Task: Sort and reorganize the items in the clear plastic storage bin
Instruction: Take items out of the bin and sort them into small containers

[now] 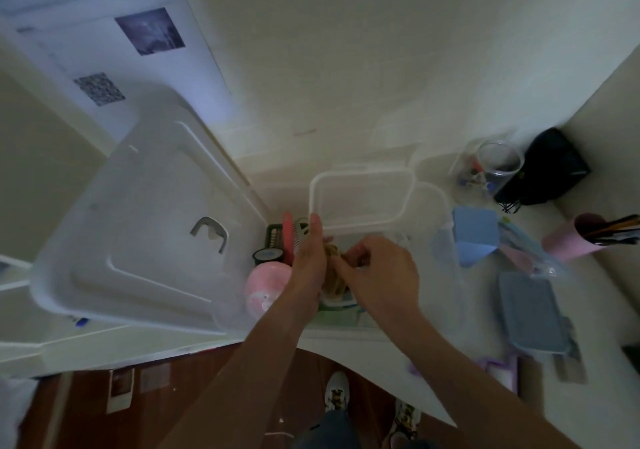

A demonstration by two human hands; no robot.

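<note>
Head view: we're over clear bin (pixel 446 248) on counter (pixel 374 348). Left hand (pixel 309 268) flat, fingers straight toward 12, steadying tan bundle (pixel 333 275). Right hand (pixel 381 272) fingers curled, pinching bundle's top. Bundle's long axis runs 12 to 6. Risk: bundle snags pink comb (pixel 288 237) at 10, tips it out.

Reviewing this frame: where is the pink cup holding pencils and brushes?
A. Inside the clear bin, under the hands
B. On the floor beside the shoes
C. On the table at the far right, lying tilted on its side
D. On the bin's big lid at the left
C: the pink cup lies tilted at the table's right edge, its pencils pointing right, well apart from the left hand and right hand working in the clear bin.
</note>
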